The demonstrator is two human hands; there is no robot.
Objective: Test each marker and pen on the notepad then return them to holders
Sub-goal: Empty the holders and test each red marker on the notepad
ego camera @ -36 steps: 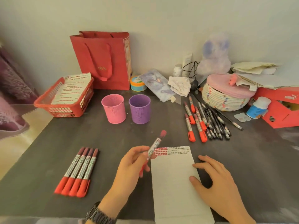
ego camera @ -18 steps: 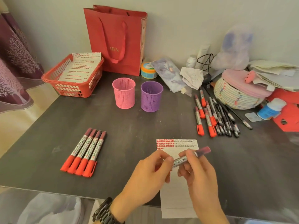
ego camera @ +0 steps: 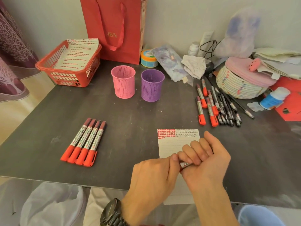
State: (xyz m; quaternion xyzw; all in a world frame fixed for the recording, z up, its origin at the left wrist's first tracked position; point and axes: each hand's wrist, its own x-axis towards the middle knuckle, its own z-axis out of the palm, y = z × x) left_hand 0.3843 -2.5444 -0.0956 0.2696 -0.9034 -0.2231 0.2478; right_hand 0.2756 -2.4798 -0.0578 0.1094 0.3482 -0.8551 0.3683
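Note:
Both hands meet over the white lined notepad (ego camera: 175, 144), whose top rows carry red and black test marks. My left hand (ego camera: 154, 176) and my right hand (ego camera: 206, 162) both grip one red marker (ego camera: 185, 164); only a short piece of its barrel shows between the fingers. Several red markers (ego camera: 84, 142) lie side by side at the left. A mixed pile of red markers and black pens (ego camera: 216, 105) lies at the right. The pink holder (ego camera: 123, 81) and purple holder (ego camera: 152, 85) stand upright behind the notepad.
A red basket (ego camera: 68, 75) with marked sheets sits at the back left, beside a red paper bag (ego camera: 114, 28). A woven basket with a pink lid (ego camera: 241, 84), a glue bottle (ego camera: 273, 98) and papers crowd the back right. The table's front edge runs under my wrists.
My left hand brought the marker down from upright beside the notepad. My right hand left the notepad and closed over the marker's dark-capped end, which now is hidden. The view has tilted downward.

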